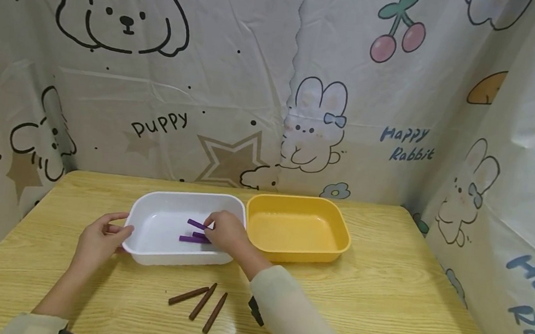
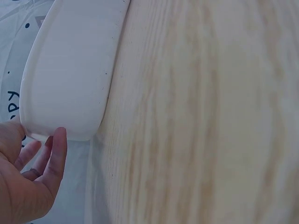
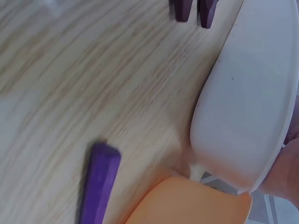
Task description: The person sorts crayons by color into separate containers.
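Observation:
A white plastic basket stands on the table, its left end pinched at the rim between the thumb and fingers of my left hand. The left wrist view has the same hand at the basket's end wall. My right hand reaches over the basket's right side and pinches a purple crayon. More purple crayons lie on the basket floor below, partly covered by the fingers. In the right wrist view, the basket wall hides most of that hand.
A yellow basket stands against the white one's right side. Three brown crayons lie on the table in front. Another purple crayon lies on the tabletop under my right arm. A printed curtain surrounds the table.

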`<state>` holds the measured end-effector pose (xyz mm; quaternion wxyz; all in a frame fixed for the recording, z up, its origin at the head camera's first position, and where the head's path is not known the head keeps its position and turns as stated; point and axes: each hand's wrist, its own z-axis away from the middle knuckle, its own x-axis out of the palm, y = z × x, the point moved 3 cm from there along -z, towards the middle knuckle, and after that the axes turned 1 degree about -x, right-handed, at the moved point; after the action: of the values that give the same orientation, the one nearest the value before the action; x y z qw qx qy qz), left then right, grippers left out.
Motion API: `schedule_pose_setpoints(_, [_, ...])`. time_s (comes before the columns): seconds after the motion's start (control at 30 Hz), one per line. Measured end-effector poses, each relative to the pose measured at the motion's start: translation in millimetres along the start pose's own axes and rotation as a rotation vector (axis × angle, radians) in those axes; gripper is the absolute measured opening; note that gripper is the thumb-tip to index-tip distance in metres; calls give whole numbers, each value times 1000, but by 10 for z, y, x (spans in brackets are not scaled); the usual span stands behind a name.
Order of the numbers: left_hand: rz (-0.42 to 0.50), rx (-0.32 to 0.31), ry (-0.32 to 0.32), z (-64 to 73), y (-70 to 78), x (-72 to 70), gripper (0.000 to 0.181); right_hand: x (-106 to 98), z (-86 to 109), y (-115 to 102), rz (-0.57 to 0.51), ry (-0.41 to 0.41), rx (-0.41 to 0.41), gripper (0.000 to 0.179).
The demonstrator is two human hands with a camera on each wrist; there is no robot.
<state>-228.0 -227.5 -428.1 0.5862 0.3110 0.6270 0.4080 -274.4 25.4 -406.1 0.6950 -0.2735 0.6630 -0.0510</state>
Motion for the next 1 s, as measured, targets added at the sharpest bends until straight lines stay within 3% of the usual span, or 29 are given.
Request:
schedule_pose_setpoints(0.17, [21, 18, -1, -13, -12, 10, 49, -1, 0, -15, 66, 1, 68, 13])
schedule_pose_setpoints(0.37, [19, 18, 0, -8, -14, 8, 48, 11, -1, -33, 154, -6, 85, 13])
schedule_pose_setpoints(0.63, [15, 15, -7, -5, -11, -2, 48, 49, -13, -30, 181, -26, 129, 12])
schedule_pose_setpoints(1.0, [12, 27, -6, -10, -22, -9, 49, 74, -31, -20, 225, -56, 113, 14])
